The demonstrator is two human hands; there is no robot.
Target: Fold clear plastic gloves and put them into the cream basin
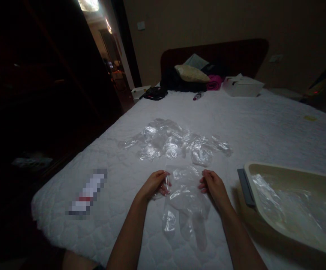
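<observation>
A clear plastic disposable glove (187,195) lies spread on the white quilted bed cover, its fingers pointing toward me. My left hand (158,183) pinches the glove's upper left edge between thumb and fingers. At the opposite upper corner, my right hand (210,182) has thumb and forefinger closed on the edge, the other fingers curled. Just beyond my hands is a loose heap of crumpled clear plastic gloves (171,140). To the right stands a cream plastic bin (264,210) with a grey handle and more clear plastic inside.
A pixelated flat item (88,195) lies on the bed at left. Toward the headboard (216,50) are a beige pillow (192,73), a magenta cloth (214,82), a white box (243,86) and a black bag (155,93). The bed's edge falls away at left.
</observation>
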